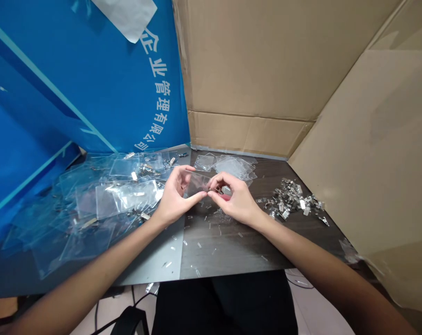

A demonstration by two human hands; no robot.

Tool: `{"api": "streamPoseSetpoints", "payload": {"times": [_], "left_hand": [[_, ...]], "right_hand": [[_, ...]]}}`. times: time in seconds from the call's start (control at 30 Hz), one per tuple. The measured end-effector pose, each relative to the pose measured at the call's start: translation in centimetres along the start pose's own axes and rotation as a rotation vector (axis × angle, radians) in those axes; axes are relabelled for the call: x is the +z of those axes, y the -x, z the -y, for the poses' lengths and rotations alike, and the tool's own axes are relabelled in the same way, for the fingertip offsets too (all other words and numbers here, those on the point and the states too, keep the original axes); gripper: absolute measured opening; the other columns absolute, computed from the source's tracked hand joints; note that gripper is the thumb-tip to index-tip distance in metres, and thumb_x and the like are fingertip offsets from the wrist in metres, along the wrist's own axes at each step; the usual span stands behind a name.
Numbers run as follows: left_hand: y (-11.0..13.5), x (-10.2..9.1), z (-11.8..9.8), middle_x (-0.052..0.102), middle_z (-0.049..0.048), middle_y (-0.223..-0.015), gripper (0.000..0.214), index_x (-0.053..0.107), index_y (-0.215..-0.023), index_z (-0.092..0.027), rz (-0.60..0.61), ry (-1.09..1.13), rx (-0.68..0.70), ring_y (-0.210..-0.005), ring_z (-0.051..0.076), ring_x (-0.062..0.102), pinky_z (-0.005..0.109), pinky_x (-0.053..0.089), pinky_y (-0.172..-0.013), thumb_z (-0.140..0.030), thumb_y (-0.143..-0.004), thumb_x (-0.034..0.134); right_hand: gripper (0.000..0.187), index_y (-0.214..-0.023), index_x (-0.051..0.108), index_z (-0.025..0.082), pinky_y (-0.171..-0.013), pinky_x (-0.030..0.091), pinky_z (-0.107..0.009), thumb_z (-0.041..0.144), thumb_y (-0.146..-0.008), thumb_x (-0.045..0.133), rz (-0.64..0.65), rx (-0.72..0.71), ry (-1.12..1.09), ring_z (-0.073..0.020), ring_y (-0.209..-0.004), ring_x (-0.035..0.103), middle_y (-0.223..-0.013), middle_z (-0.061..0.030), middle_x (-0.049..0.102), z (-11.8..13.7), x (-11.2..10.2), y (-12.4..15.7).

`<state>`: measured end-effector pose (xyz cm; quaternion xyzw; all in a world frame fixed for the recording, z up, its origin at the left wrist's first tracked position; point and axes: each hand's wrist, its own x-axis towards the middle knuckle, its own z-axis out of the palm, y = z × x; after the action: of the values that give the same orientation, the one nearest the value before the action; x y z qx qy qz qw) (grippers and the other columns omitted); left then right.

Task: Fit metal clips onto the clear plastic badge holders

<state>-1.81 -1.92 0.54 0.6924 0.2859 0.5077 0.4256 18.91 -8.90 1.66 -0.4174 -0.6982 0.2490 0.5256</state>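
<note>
My left hand (176, 193) is closed on a clear plastic badge sleeve (197, 183) and holds it up over the table. At the sleeve's right edge, my right hand (234, 195) pinches a small metal clip (216, 190), partly hidden by the fingers. Both thumb tips nearly meet there. A bit of something red (226, 197) shows under the right fingers; its kind cannot be made out. Behind the hands lies a stack of flat clear sleeves (234, 166). To the right is a heap of metal badge clips (291, 197).
A wide pile of clear sleeves (123, 197), some with clips, covers the table's left side. Small clear strips (199, 244) are scattered over the dark tabletop (228, 258). A cardboard wall (249, 70) and a blue banner (127, 93) close off the back; another cardboard panel (378, 149) stands right.
</note>
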Motion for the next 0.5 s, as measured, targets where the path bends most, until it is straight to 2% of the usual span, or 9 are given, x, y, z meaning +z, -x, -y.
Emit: {"api": "streamPoseSetpoints", "payload": {"times": [0.13, 0.17, 0.23, 0.33, 0.4, 0.47, 0.5], "left_hand": [[-0.6, -0.3, -0.4, 0.06, 0.0008, -0.099, 0.06, 0.064, -0.116, -0.023, -0.028, 0.012, -0.033, -0.087, 0.018, 0.059, 0.03, 0.052, -0.077, -0.04, -0.071, 0.101], [-0.9, -0.6, -0.5, 0.059, -0.0001, -0.096, 0.059, 0.064, -0.114, -0.023, -0.046, 0.009, -0.046, -0.085, 0.017, 0.057, 0.029, 0.051, -0.076, -0.041, -0.071, 0.101], [-1.7, -1.5, -0.7, 0.055, -0.0019, -0.09, 0.056, 0.066, -0.111, -0.023, -0.096, -0.002, -0.069, -0.08, 0.016, 0.053, 0.029, 0.047, -0.071, -0.041, -0.071, 0.1], [-3.3, -4.0, -0.8, 0.05, -0.0028, -0.086, 0.054, 0.066, -0.109, -0.022, -0.205, -0.045, -0.082, -0.076, 0.016, 0.048, 0.031, 0.04, -0.067, -0.041, -0.071, 0.099], [-4.3, -6.1, -1.1, 0.05, -0.0024, -0.086, 0.054, 0.065, -0.108, -0.022, -0.307, -0.146, -0.072, -0.076, 0.017, 0.048, 0.033, 0.038, -0.068, -0.039, -0.07, 0.099], [-4.9, -8.0, -1.8, 0.047, -0.0028, -0.082, 0.053, 0.064, -0.11, -0.021, -0.4, -0.273, -0.056, -0.077, 0.018, 0.048, 0.036, 0.036, -0.07, -0.041, -0.074, 0.097], [-5.1, -8.7, -2.4, 0.047, -0.0022, -0.082, 0.051, 0.064, -0.111, -0.021, -0.392, -0.286, -0.036, -0.082, 0.02, 0.051, 0.037, 0.037, -0.073, -0.044, -0.079, 0.095]], "right_hand": [[0.041, -0.127, 0.066, 0.026, -0.096, 0.064, -0.042, 0.017, -0.089, 0.079, 0.104, 0.047, 0.07, -0.0195, -0.093, 0.075, -0.131, -0.007, 0.073, -1.5, -1.1, -0.7], [0.045, -0.13, 0.066, 0.027, -0.099, 0.064, -0.043, 0.015, -0.088, 0.08, 0.129, 0.042, 0.125, -0.0206, -0.098, 0.076, -0.134, -0.0076, 0.073, -2.0, -1.5, -0.9], [0.042, -0.131, 0.069, 0.026, -0.107, 0.062, -0.046, 0.013, -0.092, 0.078, 0.153, 0.037, 0.304, -0.0243, -0.112, 0.075, -0.137, -0.0094, 0.071, -3.1, -2.3, -1.4], [0.035, -0.135, 0.071, 0.017, -0.12, 0.053, -0.05, 0.011, -0.1, 0.069, 0.148, 0.155, 0.634, -0.0323, -0.135, 0.068, -0.143, -0.0178, 0.071, -4.3, -3.5, -1.9], [0.041, -0.143, 0.068, 0.01, -0.123, 0.049, -0.051, 0.014, -0.102, 0.07, 0.176, 0.291, 0.813, -0.0377, -0.143, 0.063, -0.151, -0.0243, 0.067, -4.6, -4.0, -2.2], [0.049, -0.151, 0.064, 0.007, -0.121, 0.049, -0.049, 0.019, -0.104, 0.072, 0.229, 0.391, 0.935, -0.0391, -0.146, 0.061, -0.157, -0.0263, 0.065, -4.6, -4.3, -2.5], [0.053, -0.156, 0.061, 0.008, -0.12, 0.049, -0.048, 0.021, -0.106, 0.072, 0.256, 0.414, 0.975, -0.0385, -0.146, 0.061, -0.158, -0.0258, 0.065, -4.5, -4.4, -2.6]]}}
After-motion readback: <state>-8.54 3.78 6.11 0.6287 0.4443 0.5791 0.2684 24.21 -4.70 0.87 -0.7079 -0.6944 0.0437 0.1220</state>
